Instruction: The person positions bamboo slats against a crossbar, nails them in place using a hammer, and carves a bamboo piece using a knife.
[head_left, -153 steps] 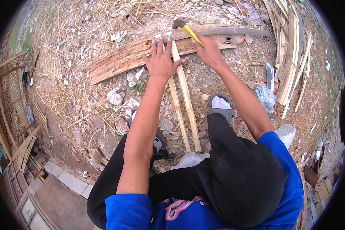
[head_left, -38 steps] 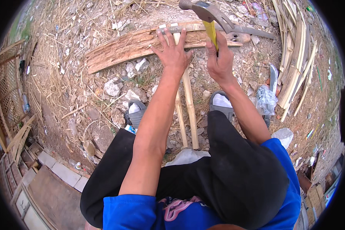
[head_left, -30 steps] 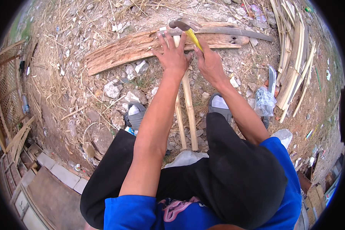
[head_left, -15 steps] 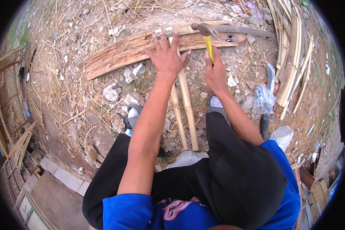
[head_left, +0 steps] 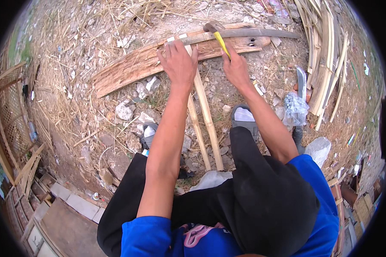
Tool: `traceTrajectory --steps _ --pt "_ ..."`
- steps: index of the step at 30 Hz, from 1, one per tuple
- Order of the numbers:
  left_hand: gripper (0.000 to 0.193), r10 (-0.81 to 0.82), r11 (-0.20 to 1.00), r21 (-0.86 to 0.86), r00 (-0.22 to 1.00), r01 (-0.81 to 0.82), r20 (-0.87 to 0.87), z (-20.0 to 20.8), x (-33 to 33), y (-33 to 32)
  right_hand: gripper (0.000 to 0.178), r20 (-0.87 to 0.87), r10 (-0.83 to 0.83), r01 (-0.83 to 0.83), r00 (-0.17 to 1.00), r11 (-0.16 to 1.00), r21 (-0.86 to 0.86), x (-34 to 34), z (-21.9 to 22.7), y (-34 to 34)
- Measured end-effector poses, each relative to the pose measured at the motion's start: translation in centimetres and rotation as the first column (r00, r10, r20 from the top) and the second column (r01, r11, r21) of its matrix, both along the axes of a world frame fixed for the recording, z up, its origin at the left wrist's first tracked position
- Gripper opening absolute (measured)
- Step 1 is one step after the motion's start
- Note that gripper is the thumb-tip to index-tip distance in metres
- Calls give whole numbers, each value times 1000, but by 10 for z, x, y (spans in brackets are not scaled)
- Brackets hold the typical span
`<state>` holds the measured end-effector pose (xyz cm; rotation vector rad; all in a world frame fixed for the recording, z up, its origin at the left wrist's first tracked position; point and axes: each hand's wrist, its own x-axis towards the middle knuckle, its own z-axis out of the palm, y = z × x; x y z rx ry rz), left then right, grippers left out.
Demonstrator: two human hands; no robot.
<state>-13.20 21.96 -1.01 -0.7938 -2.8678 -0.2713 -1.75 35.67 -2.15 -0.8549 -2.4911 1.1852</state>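
My right hand (head_left: 236, 70) grips the yellow handle of a claw hammer (head_left: 219, 40), its brown metal head over the long curved dark strip (head_left: 266, 32). That strip lies across a weathered wooden board (head_left: 128, 67) on the ground. My left hand (head_left: 180, 67) rests palm down at the board with fingers apart and slightly bent, near the tops of two pale split-bamboo slats. The right slat (head_left: 207, 113) and the left slat (head_left: 196, 126) run from the board toward me between my feet. My left hand partly hides their upper ends; pale tips show beyond its fingers.
Right of me lie a machete (head_left: 302, 83), a crumpled clear plastic bag (head_left: 295, 109) and a pile of split bamboo (head_left: 326, 64). Stones such as a whitish rock (head_left: 124, 111) and dry straw litter the ground. A lattice panel (head_left: 8, 111) stands far left.
The hammer has moved left, its head tilting away from me to the left. My left hand's fingers have drawn in from a wide spread and shifted slightly left.
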Motion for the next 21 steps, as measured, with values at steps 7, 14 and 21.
traceTrajectory --steps 7,14,21 --pt "40 74 990 122 996 -66 -57 -7 -28 4 31 -2 6 -6 1000 1000 19 -1 -4 -2" --pt "25 12 972 231 982 32 -187 -23 -32 2 32 -54 11 -9 998 999 32 1 -9 0" --pt "23 29 968 252 983 18 -183 -27 -27 12 33 -65 19 -16 998 999 46 2 -12 2"
